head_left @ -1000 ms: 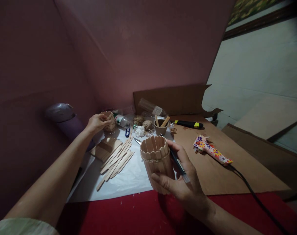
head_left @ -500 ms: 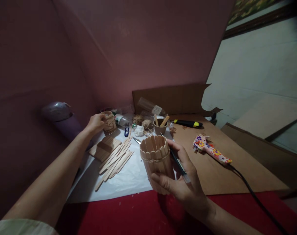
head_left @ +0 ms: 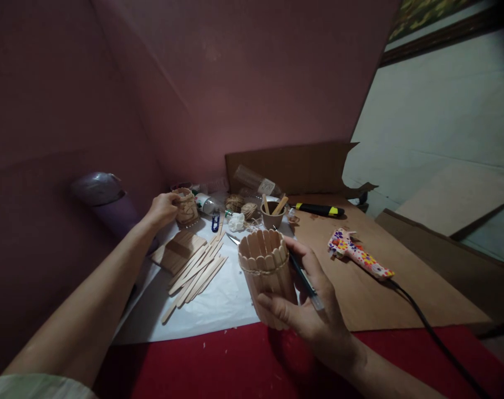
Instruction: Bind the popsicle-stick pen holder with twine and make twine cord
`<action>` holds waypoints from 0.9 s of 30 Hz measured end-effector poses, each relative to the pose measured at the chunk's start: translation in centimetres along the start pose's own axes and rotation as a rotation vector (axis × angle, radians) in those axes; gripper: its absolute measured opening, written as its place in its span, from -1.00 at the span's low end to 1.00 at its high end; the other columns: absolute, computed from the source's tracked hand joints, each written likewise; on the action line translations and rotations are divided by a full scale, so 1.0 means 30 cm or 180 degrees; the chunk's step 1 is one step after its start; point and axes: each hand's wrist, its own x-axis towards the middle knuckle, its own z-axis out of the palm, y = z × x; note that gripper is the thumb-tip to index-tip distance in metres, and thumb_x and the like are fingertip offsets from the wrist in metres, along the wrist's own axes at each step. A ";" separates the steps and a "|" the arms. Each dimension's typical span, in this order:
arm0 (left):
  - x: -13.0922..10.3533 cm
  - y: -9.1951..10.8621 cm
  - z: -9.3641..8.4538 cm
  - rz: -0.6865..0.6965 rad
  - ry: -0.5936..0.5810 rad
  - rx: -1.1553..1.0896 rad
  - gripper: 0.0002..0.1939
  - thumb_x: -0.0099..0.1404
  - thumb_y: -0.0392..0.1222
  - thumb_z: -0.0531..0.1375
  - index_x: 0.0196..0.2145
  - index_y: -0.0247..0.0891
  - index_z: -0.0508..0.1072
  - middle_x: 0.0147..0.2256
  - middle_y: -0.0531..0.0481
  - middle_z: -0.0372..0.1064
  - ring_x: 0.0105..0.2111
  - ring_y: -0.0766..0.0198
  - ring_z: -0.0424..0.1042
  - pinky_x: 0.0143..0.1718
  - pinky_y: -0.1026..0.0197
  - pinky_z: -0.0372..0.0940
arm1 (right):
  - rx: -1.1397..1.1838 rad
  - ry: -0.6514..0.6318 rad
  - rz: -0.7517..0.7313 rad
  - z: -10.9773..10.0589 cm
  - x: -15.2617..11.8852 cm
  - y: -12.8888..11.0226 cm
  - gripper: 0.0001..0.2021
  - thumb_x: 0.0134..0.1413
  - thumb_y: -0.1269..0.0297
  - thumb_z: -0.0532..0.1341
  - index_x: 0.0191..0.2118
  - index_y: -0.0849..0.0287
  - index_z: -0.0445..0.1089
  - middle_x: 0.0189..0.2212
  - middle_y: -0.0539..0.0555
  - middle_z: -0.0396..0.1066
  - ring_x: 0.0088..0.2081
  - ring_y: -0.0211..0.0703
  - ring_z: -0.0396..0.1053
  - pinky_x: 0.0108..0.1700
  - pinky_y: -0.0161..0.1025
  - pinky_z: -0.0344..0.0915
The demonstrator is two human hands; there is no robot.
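In my right hand (head_left: 314,302) is a round cup of upright craft sticks (head_left: 266,282), tilted a little toward me, with twine tied below its scalloped rim. A dark pen (head_left: 305,280) with a clear end is tucked between that cup and my fingers. At the far left, my left hand (head_left: 163,208) grips a smaller wooden cup (head_left: 187,208) with twine-like trim, its fingers partly hidden by the cup. Loose craft sticks (head_left: 197,271) and a flat panel of joined sticks (head_left: 179,250) lie between the two hands on white paper (head_left: 212,316).
Behind stand clear plastic bottles (head_left: 254,180), twine balls (head_left: 234,203), crumpled white paper (head_left: 236,222), a blue snipper (head_left: 215,221) and a brown pot (head_left: 272,219) with sticks. At right, a black-yellow cutter (head_left: 318,209) and a flowered glue gun (head_left: 360,255) with cord lie on cardboard (head_left: 385,305).
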 end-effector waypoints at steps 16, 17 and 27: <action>0.006 0.067 -0.049 -0.0066 0.0083 0.1045 -0.70 -0.03 -0.39 0.10 -0.33 -0.39 0.54 -0.33 -0.13 0.50 -0.31 0.14 0.41 -0.41 0.29 0.18 | 0.0173 -0.0012 0.0068 0.002 0.000 -0.001 -0.34 -0.10 0.28 0.35 0.13 0.01 0.07 0.04 0.08 0.29 0.04 -0.07 0.30 -0.06 -0.25 0.39; 0.007 0.071 -0.057 -0.0087 0.0105 0.1088 -0.69 -0.02 -0.40 0.10 -0.31 -0.39 0.54 -0.32 -0.13 0.50 -0.30 0.14 0.41 -0.39 0.29 0.18 | 0.0181 -0.0015 0.0051 0.002 0.000 -0.001 -0.33 -0.10 0.29 0.36 0.13 0.01 0.07 0.04 0.08 0.29 0.04 -0.07 0.30 -0.06 -0.25 0.39; -0.030 0.101 -0.085 -0.0421 0.0113 0.1268 -0.65 0.11 -0.27 0.14 -0.17 -0.51 0.49 -0.17 -0.25 0.46 -0.22 0.13 0.36 -0.32 0.23 0.17 | 0.0141 0.0048 0.0043 0.002 0.000 0.013 -0.32 -0.13 0.28 0.37 0.13 0.02 0.08 0.04 0.10 0.28 0.03 -0.03 0.30 -0.05 -0.19 0.38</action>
